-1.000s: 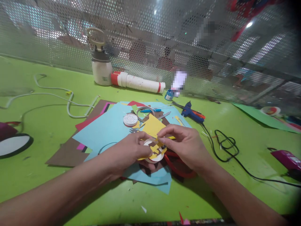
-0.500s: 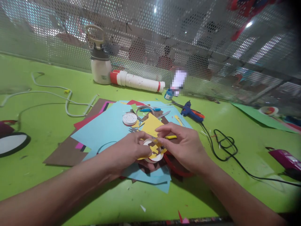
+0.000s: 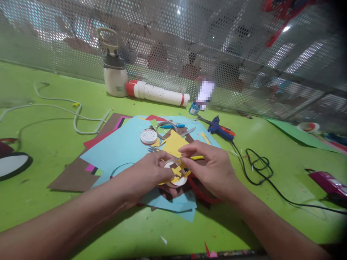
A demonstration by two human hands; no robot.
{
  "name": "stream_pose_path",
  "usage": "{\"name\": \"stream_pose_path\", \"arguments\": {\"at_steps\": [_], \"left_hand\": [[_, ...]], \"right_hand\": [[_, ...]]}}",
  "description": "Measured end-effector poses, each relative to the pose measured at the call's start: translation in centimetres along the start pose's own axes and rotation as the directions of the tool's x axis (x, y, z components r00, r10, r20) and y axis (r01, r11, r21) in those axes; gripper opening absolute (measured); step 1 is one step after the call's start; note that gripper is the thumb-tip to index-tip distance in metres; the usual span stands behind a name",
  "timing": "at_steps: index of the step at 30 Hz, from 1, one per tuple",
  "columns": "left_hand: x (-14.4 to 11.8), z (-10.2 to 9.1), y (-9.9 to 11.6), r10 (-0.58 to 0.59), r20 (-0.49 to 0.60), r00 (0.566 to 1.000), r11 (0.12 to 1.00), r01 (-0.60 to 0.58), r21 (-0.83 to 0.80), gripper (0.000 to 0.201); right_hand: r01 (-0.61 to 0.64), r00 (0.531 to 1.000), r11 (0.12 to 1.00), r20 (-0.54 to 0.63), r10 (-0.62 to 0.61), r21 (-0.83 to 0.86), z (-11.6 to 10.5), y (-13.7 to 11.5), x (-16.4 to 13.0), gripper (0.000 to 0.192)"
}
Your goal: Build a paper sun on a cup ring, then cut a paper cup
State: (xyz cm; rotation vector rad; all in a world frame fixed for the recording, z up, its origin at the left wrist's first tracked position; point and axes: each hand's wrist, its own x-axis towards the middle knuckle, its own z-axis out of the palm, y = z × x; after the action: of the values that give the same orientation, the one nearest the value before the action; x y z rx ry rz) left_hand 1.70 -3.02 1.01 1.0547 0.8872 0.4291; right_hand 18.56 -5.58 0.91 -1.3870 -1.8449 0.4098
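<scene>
My left hand (image 3: 154, 169) is closed round a small white round lid-like piece (image 3: 177, 183), thumb on top and fingers beneath. Yellow and brown paper cut-outs (image 3: 177, 171) lie across its face. At its upper right edge, my right hand (image 3: 207, 162) pinches with thumb and forefinger at a bit of yellow paper (image 3: 182, 159); the fingertips partly hide it. Just beyond the hands rests a yellow paper sheet (image 3: 173, 142). To its left sits a white speckled disc (image 3: 149, 136). A red ring-shaped thing (image 3: 203, 191) is partly hidden under my right hand.
Blue paper sheets (image 3: 114, 144) and brown card (image 3: 70, 173) spread beneath. Behind stand a bottle (image 3: 115, 77), a white paper-like roll (image 3: 159, 94) and a blue jar (image 3: 193, 108). A blue glue gun (image 3: 220, 130) trails its black cord (image 3: 260, 166) rightward. Perforated mesh (image 3: 168, 47) borders the table.
Almost nothing differs. The whole view has shifted very slightly, and both hands keep nearly the same hold on the round piece and the yellow paper.
</scene>
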Motion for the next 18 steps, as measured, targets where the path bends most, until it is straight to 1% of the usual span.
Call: {"name": "stream_pose_path", "arguments": {"at_steps": [4,13,18], "left_hand": [[-0.06,0.09,0.15,-0.011,-0.025,1.0,1.0,0.011,0.007,0.034],[-0.22,0.2,0.18,-0.021,-0.039,0.999,1.0,0.022,0.009,0.035],[-0.14,0.17,0.07,-0.015,-0.024,1.0,1.0,0.015,0.011,0.033]], "right_hand": [[-0.003,1.0,1.0,0.004,0.003,0.0,0.12,0.15,-0.03,0.014],[-0.004,1.0,1.0,0.003,0.004,-0.017,0.18,0.17,0.02,0.013],[0.013,1.0,1.0,0.011,-0.013,-0.015,0.35,0.09,0.05,0.013]]}}
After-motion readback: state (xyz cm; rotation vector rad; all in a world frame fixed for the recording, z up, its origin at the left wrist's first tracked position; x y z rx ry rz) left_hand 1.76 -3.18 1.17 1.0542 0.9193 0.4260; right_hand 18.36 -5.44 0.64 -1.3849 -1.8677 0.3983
